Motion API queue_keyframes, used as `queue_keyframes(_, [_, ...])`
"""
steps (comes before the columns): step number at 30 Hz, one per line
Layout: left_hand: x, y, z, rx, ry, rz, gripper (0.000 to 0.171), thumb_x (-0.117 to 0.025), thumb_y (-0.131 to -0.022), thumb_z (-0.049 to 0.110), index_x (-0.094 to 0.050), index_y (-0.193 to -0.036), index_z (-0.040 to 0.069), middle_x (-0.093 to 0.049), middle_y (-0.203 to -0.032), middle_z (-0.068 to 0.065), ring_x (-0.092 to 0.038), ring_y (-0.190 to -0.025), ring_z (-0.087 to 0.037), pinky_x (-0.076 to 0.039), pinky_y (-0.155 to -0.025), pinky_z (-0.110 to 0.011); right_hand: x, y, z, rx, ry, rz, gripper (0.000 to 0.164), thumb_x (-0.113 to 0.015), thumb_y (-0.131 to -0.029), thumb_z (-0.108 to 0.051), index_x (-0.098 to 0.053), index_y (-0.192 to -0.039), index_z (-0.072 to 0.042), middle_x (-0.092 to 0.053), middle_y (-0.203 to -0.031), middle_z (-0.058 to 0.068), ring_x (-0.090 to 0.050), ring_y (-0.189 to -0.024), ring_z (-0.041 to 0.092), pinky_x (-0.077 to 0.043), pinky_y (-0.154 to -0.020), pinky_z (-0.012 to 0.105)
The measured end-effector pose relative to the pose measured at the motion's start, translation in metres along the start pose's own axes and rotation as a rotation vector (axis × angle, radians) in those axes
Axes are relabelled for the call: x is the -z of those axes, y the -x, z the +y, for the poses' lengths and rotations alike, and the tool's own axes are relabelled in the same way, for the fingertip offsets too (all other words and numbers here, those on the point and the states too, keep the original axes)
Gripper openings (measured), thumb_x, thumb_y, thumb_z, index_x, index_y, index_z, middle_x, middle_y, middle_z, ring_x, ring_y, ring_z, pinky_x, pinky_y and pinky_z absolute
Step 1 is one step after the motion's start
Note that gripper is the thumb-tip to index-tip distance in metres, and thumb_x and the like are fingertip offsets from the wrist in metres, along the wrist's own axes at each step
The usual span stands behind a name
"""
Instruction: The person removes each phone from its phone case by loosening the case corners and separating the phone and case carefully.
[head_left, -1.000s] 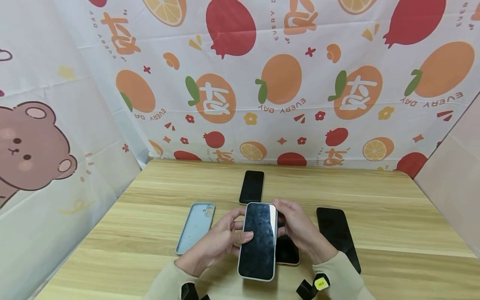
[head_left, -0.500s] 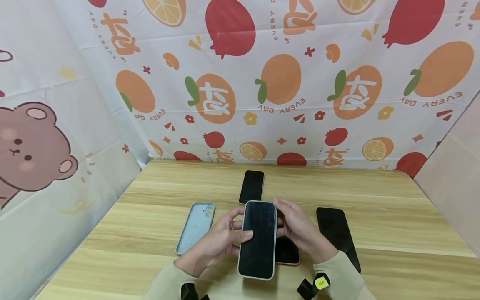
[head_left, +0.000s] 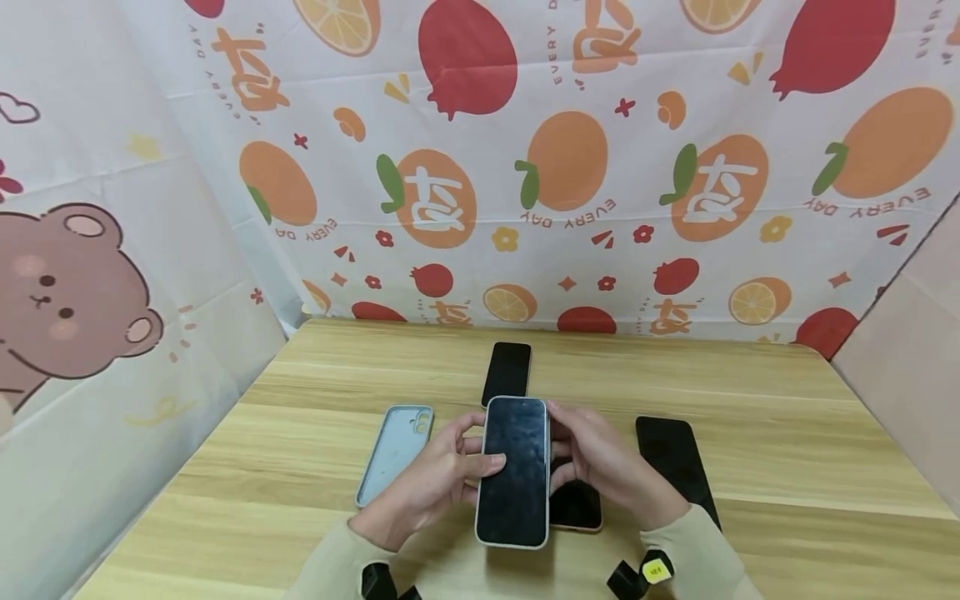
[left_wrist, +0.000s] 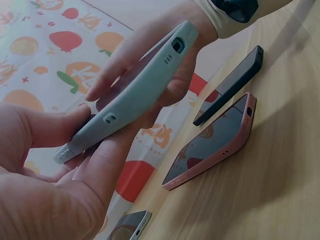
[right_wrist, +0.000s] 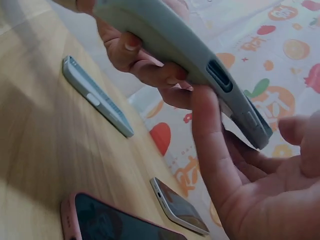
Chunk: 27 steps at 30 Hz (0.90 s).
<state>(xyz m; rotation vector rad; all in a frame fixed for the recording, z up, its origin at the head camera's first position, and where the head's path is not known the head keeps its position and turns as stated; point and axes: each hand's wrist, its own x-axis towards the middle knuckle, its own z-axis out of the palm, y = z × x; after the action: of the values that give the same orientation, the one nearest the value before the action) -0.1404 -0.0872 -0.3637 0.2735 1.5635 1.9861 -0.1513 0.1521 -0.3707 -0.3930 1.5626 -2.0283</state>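
Note:
A phone [head_left: 513, 487] in a pale blue-green case is held raised above the table, its dark screen towards the head camera. My left hand [head_left: 438, 475] grips its left side, thumb on the screen and fingers behind. At the opposite side, my right hand [head_left: 600, 462] has its thumb by the top corner and bent fingers along the edge. The right wrist view shows the right index finger against the case's side, near a long button cutout. Behind the held phone lies a phone in a pink case [head_left: 576, 507], partly covered from above.
An empty light blue phone case [head_left: 393, 450] lies on the wooden table [head_left: 300, 417] to the left. A smaller dark phone [head_left: 507, 368] lies farther back, and a large black phone [head_left: 671, 454] is on the right, partly behind the right forearm. A fruit-patterned cloth [head_left: 562, 167] hangs behind.
The held phone has risen slightly in the head view and its screen reflection has changed. The right hand's lower fingers have shifted along the edge and show more. The other phones stay put.

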Motion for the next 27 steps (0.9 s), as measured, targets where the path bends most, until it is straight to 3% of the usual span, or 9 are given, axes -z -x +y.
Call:
queue_keyframes(3, [0.001,0.000,0.000,-0.003,-0.013,0.034,0.053,-0.065,-0.091,0.004,-0.034,-0.134,0.004,-0.071,-0.105,-0.007,-0.072,-0.084,-0.019,-0.061,-0.069,-0.037,0.000,0.005,-0.001,-0.032,0.060,-0.065,0.056,-0.037,-0.107,-0.041,-0.046,-0.139,0.004,-0.069,-0.109,0.012,-0.070,-0.087,0.021,-0.062,-0.068,0.038])
queue_keyframes(7, [0.001,-0.001,-0.001,-0.004,-0.026,0.070,0.053,-0.065,-0.092,0.005,-0.033,-0.134,0.004,-0.070,-0.106,-0.008,-0.072,-0.085,-0.021,-0.061,-0.070,-0.038,-0.002,0.016,0.000,-0.089,0.121,-0.119,0.046,-0.044,-0.106,-0.035,-0.051,-0.127,0.005,-0.068,-0.098,0.011,-0.067,-0.079,0.018,-0.062,-0.069,0.036])
queue_keyframes(11, [0.002,-0.002,-0.002,-0.013,-0.035,0.105,0.053,-0.064,-0.092,0.005,-0.032,-0.134,0.003,-0.069,-0.107,-0.008,-0.072,-0.086,-0.021,-0.061,-0.068,-0.037,-0.007,0.025,0.003,-0.121,0.160,-0.165,0.037,-0.051,-0.104,-0.025,-0.051,-0.124,0.006,-0.070,-0.099,0.013,-0.069,-0.080,0.019,-0.062,-0.072,0.035])
queue_keyframes(18, [0.002,-0.006,-0.006,-0.034,-0.051,0.130,0.054,-0.064,-0.094,0.006,-0.032,-0.137,0.003,-0.068,-0.115,-0.012,-0.073,-0.091,-0.025,-0.061,-0.072,-0.039,-0.015,0.032,0.014,-0.045,0.111,-0.169,0.046,-0.057,-0.099,-0.007,-0.036,-0.136,0.011,-0.064,-0.125,0.028,-0.072,-0.099,0.028,-0.059,-0.085,0.039])
queue_keyframes(27, [0.001,-0.008,-0.009,-0.023,-0.110,0.123,0.053,-0.066,-0.095,0.016,-0.035,-0.136,0.005,-0.068,-0.118,-0.015,-0.072,-0.095,-0.025,-0.061,-0.072,-0.042,-0.010,0.037,0.018,-0.008,0.075,-0.175,0.053,-0.056,-0.098,-0.002,-0.030,-0.143,0.011,-0.059,-0.134,0.027,-0.066,-0.114,0.028,-0.056,-0.092,0.041])
